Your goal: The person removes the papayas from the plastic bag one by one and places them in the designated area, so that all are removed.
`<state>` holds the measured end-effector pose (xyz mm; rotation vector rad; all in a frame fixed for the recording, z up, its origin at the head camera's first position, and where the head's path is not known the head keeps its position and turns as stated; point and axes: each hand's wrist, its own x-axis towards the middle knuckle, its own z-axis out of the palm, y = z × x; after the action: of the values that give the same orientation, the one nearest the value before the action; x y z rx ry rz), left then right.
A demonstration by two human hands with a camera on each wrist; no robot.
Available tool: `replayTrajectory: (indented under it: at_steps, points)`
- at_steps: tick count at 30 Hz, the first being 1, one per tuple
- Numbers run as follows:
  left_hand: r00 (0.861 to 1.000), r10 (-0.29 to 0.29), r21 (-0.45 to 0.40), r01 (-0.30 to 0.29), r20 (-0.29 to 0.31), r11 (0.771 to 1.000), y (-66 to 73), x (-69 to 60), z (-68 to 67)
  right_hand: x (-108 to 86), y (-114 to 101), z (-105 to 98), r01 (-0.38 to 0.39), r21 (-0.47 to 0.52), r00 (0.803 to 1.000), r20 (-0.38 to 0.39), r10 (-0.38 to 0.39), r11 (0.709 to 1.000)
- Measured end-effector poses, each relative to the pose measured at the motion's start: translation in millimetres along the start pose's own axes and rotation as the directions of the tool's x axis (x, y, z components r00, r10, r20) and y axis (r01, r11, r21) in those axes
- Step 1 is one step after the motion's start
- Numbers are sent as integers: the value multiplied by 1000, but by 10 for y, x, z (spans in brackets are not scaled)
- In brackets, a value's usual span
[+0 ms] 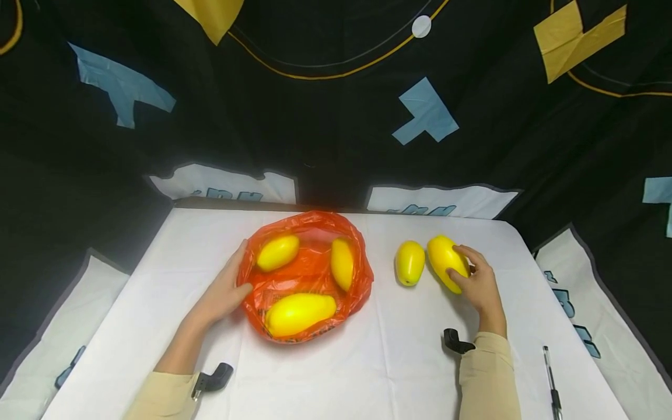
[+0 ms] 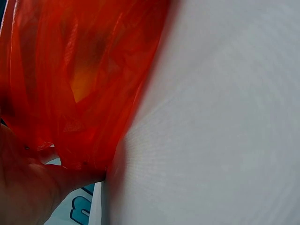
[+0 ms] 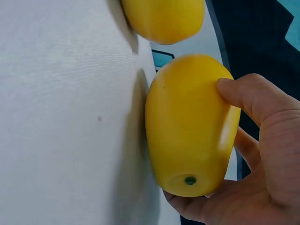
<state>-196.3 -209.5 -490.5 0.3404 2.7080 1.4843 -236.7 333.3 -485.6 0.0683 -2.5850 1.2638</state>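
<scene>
Nearest me: a pen point(image 1: 552, 382) on the white tabletop point(image 1: 415, 356), right side. My left hand point(image 1: 226, 291) holds the left edge of the red bag point(image 1: 300, 277), mouth up, three bagged fruits point(image 1: 301, 314) inside, all yellow. My right hand point(image 1: 480, 284) grips the outer fruit point(image 1: 444, 262) between thumb and fingers; can't tell if it's lifted. Long axis slants, far end leftward. Relation that matters, I'd judge: bag sits left of that grip, spare fruit point(image 1: 410, 263) in between, right hand nearer it. Black backdrop point(image 1: 325, 128) behind.
</scene>
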Motion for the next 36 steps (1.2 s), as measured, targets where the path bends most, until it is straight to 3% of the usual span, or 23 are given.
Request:
replayTrajectory:
  at_steps: [6, 14, 22, 28, 36]
  points:
    - [1000, -3, -10, 3, 5, 1000, 11, -4, 21, -8, 34, -18, -36, -18, 999, 16, 36, 999]
    - [1000, -4, -7, 4, 7, 1000, -3, -20, 31, -21, -23, -48, -40, -34, 996, 72, 42, 999]
    - [1000, 7, -9, -7, 12, 1000, -17, -33, 42, -48, -52, -43, -15, -32, 997, 70, 17, 999]
    - [1000, 18, 2, -18, 4, 1000, -18, -21, 37, 5, -220, -110, -58, -151, 995, 69, 69, 987]
    - [1000, 25, 4, -25, 1, 1000, -8, 3, 18, 133, -581, -172, 28, -128, 999, 45, -22, 991]
